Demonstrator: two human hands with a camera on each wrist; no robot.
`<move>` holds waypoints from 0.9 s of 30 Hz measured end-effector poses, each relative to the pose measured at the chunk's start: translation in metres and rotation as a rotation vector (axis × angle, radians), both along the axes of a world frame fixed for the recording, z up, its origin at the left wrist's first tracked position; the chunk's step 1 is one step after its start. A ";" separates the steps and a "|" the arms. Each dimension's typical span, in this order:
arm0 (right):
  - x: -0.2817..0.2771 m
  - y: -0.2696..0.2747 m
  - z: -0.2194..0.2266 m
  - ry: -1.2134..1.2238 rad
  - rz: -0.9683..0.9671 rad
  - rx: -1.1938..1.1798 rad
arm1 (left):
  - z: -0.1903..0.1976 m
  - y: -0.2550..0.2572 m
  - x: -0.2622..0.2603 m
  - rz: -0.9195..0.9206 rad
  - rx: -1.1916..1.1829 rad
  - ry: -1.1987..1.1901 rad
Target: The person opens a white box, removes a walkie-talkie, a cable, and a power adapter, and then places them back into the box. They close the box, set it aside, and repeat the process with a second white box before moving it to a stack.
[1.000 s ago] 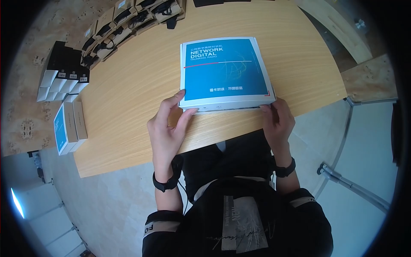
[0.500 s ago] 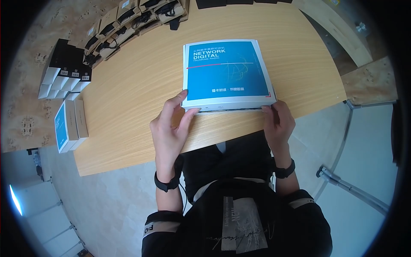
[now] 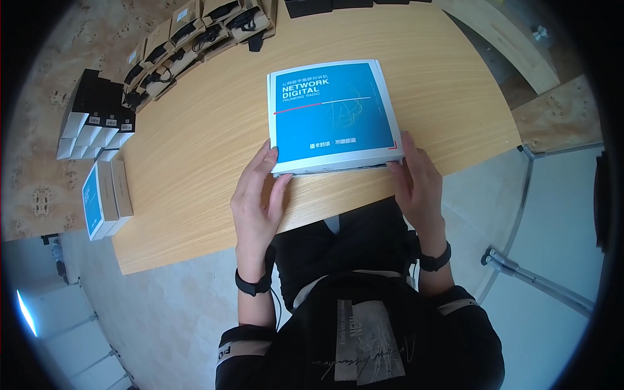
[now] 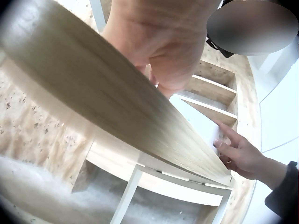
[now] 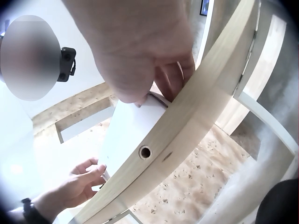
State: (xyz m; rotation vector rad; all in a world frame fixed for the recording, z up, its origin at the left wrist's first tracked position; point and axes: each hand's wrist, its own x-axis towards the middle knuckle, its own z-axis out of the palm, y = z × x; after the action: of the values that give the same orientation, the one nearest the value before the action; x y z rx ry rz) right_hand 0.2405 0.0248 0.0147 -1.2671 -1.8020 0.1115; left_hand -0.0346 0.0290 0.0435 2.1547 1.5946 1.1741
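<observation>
A square box (image 3: 331,120) with a blue printed lid reading "NETWORK DIGITAL" lies on the wooden table (image 3: 208,130), its white rim showing around the print. My left hand (image 3: 252,195) grips the near left corner, fingers along the left side and thumb at the front edge. At the near right corner my right hand (image 3: 419,188) holds the box, fingers stretched up its right side and thumb against the front. A thin dark line runs beneath the front edge of the lid. In the right wrist view, the white box (image 5: 131,123) shows between both hands; the tabletop hides some fingers.
Two more blue-and-white boxes (image 3: 107,198) stand by the table's left edge, with several black-and-white boxes (image 3: 97,117) behind them. Rows of open brown cartons (image 3: 195,39) with black cables line the far left. Black boxes (image 3: 309,8) sit at the far edge.
The view has shifted slightly. My right hand has slid up along the box's right side, its fingers straighter than before. The left hand's fingers also reach farther along their side.
</observation>
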 end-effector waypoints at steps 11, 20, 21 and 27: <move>-0.005 0.009 0.002 0.050 0.048 0.081 | -0.010 -0.004 0.001 0.009 -0.039 -0.054; -0.026 0.001 -0.013 0.350 0.008 -0.050 | -0.009 -0.008 0.003 0.018 -0.087 -0.105; -0.026 0.001 -0.012 0.282 -0.009 -0.065 | -0.012 -0.008 0.004 0.013 -0.089 -0.106; -0.030 0.009 -0.012 0.198 0.034 -0.003 | -0.030 -0.006 -0.005 0.010 0.001 -0.285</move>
State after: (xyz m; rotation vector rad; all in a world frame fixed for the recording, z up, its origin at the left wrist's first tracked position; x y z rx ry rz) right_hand 0.2101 0.0342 0.0025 -1.1841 -1.6535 0.2503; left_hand -0.0393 0.0231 0.0138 1.8792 1.4816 1.4116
